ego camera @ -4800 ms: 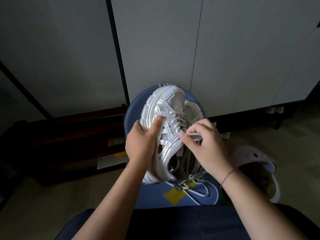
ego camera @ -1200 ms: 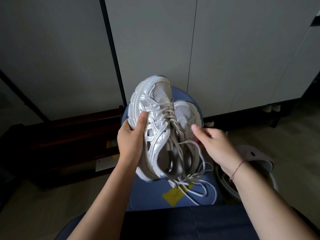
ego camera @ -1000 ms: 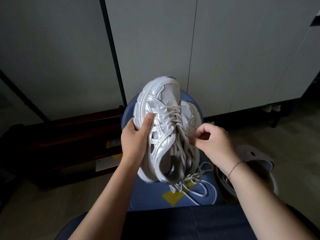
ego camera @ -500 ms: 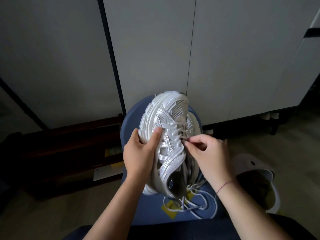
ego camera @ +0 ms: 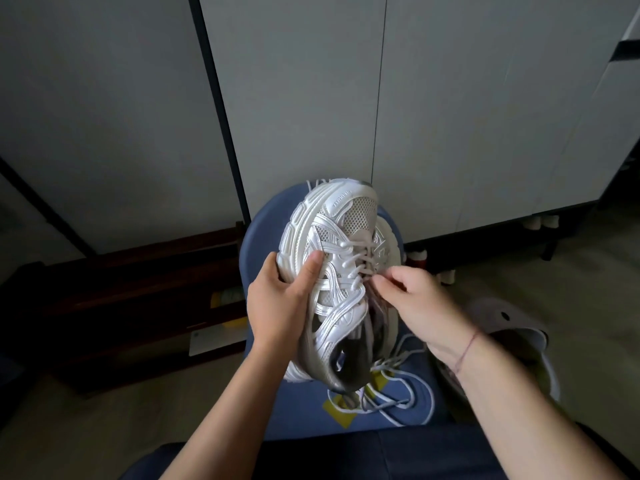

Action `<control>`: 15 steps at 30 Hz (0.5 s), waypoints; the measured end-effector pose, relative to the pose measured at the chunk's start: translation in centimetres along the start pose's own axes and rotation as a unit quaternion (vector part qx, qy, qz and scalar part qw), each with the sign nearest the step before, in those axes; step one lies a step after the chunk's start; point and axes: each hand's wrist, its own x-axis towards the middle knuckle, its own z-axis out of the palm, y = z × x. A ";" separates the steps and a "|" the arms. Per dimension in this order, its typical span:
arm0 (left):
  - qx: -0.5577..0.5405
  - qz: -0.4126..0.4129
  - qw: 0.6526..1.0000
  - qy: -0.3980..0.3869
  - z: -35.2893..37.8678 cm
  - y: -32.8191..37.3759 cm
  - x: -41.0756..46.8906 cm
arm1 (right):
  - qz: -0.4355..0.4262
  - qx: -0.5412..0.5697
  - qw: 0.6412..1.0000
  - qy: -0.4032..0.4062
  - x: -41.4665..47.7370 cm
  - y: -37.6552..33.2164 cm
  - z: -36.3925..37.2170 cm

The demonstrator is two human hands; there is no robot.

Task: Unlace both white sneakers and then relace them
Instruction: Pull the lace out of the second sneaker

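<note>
The left hand (ego camera: 277,306) grips the white sneaker (ego camera: 332,237) as the right hand (ego camera: 419,306) pinches its lace (ego camera: 350,264); the loose coils (ego camera: 391,393) beneath the right hand may knot and snag the pull

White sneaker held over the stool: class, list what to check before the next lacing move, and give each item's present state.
1. Left grip holds the white sneaker by its side, thumb on the upper: ok.
2. Lace rows face the person: ok.
3. Right grip has its fingertips at the lace rows; a lace actually pinched: cannot tell.
4. Loose lace ends sorted: not ok, they lie looped in a heap on the blue stool.
5. Second sneaker laced: cannot tell, it is mostly hidden behind the first.
</note>
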 end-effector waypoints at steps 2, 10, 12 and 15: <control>0.002 0.005 1.000 -0.013 -0.1 -0.1 0.2 | 0.043 0.133 0.988 -0.068 -0.1 0.0 -0.6; -0.082 -0.024 0.995 -0.053 -0.1 0.3 0.4 | 0.098 0.435 0.867 -0.221 0.1 -0.3 -2.1; -0.096 -0.043 0.993 -0.048 -0.2 0.0 0.8 | 0.074 0.468 0.854 -0.216 0.3 -0.3 -2.4; -0.124 -0.072 0.989 -0.030 -0.5 -0.3 1.3 | 0.029 0.459 0.869 -0.181 0.5 -0.4 -3.0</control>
